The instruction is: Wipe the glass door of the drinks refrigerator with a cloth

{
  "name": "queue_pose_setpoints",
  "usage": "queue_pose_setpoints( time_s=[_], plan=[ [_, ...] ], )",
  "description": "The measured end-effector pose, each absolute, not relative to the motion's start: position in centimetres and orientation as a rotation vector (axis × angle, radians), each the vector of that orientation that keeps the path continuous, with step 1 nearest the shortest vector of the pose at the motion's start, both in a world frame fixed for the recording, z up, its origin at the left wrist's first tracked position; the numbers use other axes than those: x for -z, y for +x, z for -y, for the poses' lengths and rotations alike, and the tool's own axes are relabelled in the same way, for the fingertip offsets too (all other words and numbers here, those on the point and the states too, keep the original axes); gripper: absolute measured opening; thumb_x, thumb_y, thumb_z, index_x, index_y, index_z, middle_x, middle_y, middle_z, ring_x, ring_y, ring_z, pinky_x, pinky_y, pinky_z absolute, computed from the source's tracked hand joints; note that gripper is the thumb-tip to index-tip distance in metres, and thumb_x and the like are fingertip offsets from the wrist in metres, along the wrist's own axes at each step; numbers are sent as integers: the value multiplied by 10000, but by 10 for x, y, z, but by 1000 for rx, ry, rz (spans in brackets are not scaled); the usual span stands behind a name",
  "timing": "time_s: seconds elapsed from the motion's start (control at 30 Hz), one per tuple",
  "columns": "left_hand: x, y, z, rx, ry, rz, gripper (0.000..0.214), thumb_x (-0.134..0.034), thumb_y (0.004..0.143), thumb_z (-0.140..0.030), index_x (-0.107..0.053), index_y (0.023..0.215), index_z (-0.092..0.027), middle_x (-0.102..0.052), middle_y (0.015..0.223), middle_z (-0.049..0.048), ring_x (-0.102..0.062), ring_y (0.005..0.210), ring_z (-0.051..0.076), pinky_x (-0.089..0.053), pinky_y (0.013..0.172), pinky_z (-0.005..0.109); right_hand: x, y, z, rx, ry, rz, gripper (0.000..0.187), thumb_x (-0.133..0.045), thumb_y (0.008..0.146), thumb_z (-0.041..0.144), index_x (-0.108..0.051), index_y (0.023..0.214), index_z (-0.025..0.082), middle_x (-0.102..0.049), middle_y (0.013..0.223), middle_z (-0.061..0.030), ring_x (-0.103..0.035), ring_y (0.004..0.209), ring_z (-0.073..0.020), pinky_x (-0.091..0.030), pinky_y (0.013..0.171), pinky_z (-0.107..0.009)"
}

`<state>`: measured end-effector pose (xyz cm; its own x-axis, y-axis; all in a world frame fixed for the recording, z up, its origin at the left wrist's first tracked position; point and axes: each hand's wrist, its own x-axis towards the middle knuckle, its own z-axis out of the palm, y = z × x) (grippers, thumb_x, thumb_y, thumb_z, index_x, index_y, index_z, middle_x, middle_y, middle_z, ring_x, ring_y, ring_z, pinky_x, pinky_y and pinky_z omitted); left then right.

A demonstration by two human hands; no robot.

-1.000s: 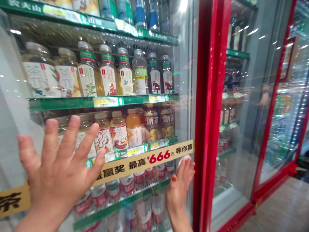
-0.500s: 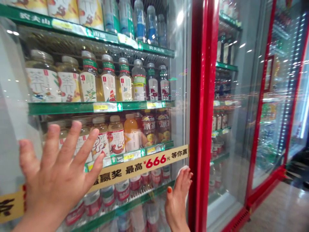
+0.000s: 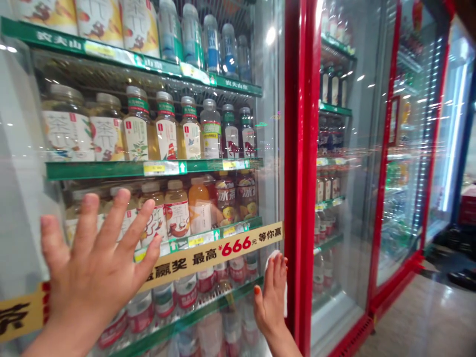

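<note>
My left hand [image 3: 98,270] is spread open, palm toward the glass door [image 3: 269,163] of a drinks fridge. Whether its palm touches the glass I cannot tell. My right hand [image 3: 272,297] lies flat near the door's right edge, with its fingers close together and the thumb apart. Beneath those fingers it presses a white cloth [image 3: 285,297] against the glass; only the cloth's edges show. Between the hands a yellow strip sticker [image 3: 208,254] with black and red print runs across the door. Behind the glass stand rows of bottled drinks [image 3: 178,210].
A red door frame [image 3: 308,173] rises just right of my right hand. Farther right stands another glass-fronted fridge [image 3: 412,173] with red edges. Green shelf strips [image 3: 208,166] carry price tags inside. Shiny floor [image 3: 420,317] shows at the lower right.
The view has turned slightly right. My left hand has shifted a little right across the door. My right hand stays at about the same place by the sticker's end.
</note>
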<state>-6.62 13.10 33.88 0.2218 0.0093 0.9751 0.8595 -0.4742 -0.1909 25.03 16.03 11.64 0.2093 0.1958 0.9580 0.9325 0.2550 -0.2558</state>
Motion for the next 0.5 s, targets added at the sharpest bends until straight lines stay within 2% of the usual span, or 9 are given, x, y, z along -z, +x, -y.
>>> queue_pose_setpoints(
  time_s=[0.07, 0.2, 0.27, 0.33, 0.43, 0.5],
  plan=[
    [-339, -68, -130, 1185, -1628, 848, 846, -748, 936, -438, -363, 1690, -416, -299, 1814, 7, -207, 1710, 401, -23, 1386, 740, -137, 243, -160, 733, -1230, 1272, 747, -261, 1134, 534, -17, 1786, 265, -60, 1875, -100, -53, 1733, -392, -342, 1288, -744],
    [-339, -70, -130, 1118, -1573, 866, 855, -708, 958, -412, -306, 1712, -426, -284, 1818, 4, -225, 1705, 400, -76, 1393, 748, -278, 247, -168, 853, -1121, 1461, 789, -318, 1113, 585, 3, 1783, 317, -119, 1875, -53, -60, 1738, -356, -280, 1341, -715],
    [-339, -70, -132, 1128, -1569, 859, 829, -682, 968, -433, -311, 1710, -430, -288, 1816, -5, -228, 1704, 401, -80, 1390, 757, -321, 256, -170, 903, -1057, 1502, 802, -335, 1107, 618, -8, 1783, 336, -104, 1877, -41, -63, 1738, -344, -261, 1357, -698],
    [-337, -70, -134, 1139, -1570, 856, 803, -652, 979, -459, -313, 1707, -442, -283, 1818, -21, -225, 1705, 401, -75, 1386, 766, -307, 264, -170, 903, -1047, 1471, 793, -318, 1109, 619, -30, 1786, 322, -83, 1878, -57, -89, 1736, -352, -294, 1347, -688],
    [-337, -68, -135, 1154, -1565, 862, 794, -640, 983, -468, -311, 1705, -452, -271, 1822, -33, -228, 1703, 409, -71, 1381, 773, -208, 274, -165, 865, -1125, 1388, 776, -293, 1116, 570, -51, 1789, 270, -95, 1872, -102, -150, 1723, -383, -396, 1283, -695],
    [-339, -67, -132, 1159, -1565, 850, 820, -674, 969, -460, -316, 1707, -441, -268, 1824, -22, -240, 1698, 417, -70, 1384, 762, -144, 278, -163, 829, -1206, 1353, 780, -320, 1115, 548, -44, 1789, 266, -79, 1870, -118, -134, 1721, -410, -447, 1226, -727]
  ],
)
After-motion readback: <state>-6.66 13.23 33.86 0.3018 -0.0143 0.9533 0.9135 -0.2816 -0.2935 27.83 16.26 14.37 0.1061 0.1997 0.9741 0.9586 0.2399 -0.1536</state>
